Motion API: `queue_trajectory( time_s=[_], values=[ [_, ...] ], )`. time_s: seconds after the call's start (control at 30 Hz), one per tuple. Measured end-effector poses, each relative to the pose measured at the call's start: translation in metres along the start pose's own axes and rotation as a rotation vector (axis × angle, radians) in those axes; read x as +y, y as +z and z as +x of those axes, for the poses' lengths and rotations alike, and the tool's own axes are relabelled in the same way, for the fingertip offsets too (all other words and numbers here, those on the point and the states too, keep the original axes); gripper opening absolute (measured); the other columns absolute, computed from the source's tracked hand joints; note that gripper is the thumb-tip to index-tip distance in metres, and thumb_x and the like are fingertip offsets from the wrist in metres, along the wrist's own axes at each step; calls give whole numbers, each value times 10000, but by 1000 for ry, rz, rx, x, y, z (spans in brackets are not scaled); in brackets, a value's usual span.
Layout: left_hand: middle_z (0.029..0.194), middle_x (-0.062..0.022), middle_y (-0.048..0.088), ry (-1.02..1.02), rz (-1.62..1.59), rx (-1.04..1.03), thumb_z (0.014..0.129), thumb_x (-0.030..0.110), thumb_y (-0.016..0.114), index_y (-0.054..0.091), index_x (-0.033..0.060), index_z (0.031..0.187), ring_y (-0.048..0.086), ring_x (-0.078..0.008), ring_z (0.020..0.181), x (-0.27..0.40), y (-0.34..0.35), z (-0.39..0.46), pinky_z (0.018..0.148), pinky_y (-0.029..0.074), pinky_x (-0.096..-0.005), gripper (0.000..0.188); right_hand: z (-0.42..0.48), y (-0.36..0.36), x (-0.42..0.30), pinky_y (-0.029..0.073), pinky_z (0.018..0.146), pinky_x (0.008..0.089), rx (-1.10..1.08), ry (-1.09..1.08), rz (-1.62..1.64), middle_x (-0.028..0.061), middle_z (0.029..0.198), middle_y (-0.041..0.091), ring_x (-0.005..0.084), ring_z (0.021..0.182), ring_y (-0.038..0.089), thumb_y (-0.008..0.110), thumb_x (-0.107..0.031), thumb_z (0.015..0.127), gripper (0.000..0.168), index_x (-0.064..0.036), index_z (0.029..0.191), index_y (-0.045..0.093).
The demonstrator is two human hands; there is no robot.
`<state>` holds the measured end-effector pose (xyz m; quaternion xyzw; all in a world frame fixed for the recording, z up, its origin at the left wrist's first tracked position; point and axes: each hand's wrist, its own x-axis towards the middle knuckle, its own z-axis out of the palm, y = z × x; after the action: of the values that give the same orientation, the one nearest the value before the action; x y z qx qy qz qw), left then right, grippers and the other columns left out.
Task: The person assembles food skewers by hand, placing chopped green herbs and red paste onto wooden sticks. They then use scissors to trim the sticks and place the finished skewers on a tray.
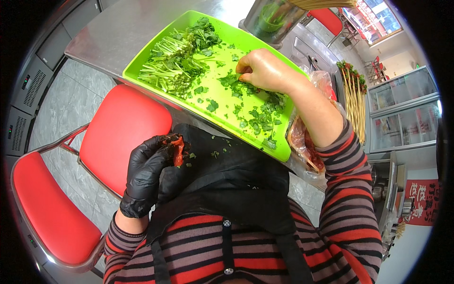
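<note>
My left hand (147, 170), in a black glove, pinches a strip of red marinated meat (178, 152) over my black apron. Dark sauce coats the glove's fingertips. Inside a bright green plastic tray (220, 106), my bare right hand (266, 71) has thumb and fingers closed on some cilantro (230, 80). Cut cilantro stems (170, 76) lie heaped at the tray's left end, and loose leaves (262, 117) are scattered toward its right end. Orange stains show on the right fingertips.
Beyond the tray stands a metal container (273, 21) with bamboo skewers (322, 3). Right of it, a plastic bag of red meat (305, 142) lies under my forearm. Loaded skewers (351, 96) rest farther right. A red chair (124, 127) is at the table's left front.
</note>
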<state>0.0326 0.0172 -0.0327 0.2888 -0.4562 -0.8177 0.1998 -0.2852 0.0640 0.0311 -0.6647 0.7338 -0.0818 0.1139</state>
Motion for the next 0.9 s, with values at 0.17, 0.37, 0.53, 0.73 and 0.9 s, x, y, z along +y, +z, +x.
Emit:
queue_trajectory(
  time_s=[0.17, 0.37, 0.53, 0.73, 0.9],
  values=[
    [1027, -123, 633, 14, -16, -38, 884, 21, 481, 560, -64, 1124, 615, -173, 910, 0, 1, -1, 828, 487, -271, 266, 8, 8, 3, 495, 675, 378, -34, -95, -196, 193, 794, 637, 320, 738, 628, 625, -71, 719, 158, 0, 854, 669],
    [1026, -130, 637, 21, 39, 15, 875, 64, 505, 563, -59, 1131, 626, -188, 896, 1, 4, -3, 816, 498, -289, 290, 14, -7, 11, 495, 668, 380, -39, -144, -180, 203, 773, 631, 330, 725, 625, 586, -76, 712, 167, 11, 828, 669],
    [1024, -123, 639, 25, 19, 0, 875, 72, 514, 565, -57, 1131, 625, -179, 895, -4, 0, -2, 811, 498, -281, 291, -5, -28, 16, 506, 663, 315, 38, 6, -69, 181, 770, 659, 246, 703, 656, 618, -72, 723, 184, 32, 867, 667],
    [1030, -126, 634, -30, -3, -4, 873, 11, 493, 562, -63, 1121, 616, -178, 901, -1, 7, -2, 826, 489, -276, 268, -20, -22, -4, 490, 666, 352, -73, 28, -69, 197, 765, 641, 289, 710, 636, 642, -81, 731, 159, 22, 850, 665],
    [1030, -126, 637, 3, 26, -1, 876, 63, 514, 565, -54, 1127, 623, -177, 896, -2, 9, -2, 815, 495, -279, 281, -17, -7, 0, 480, 679, 376, -94, 104, -91, 204, 767, 635, 318, 729, 623, 658, -86, 723, 144, 24, 817, 655]
  ],
)
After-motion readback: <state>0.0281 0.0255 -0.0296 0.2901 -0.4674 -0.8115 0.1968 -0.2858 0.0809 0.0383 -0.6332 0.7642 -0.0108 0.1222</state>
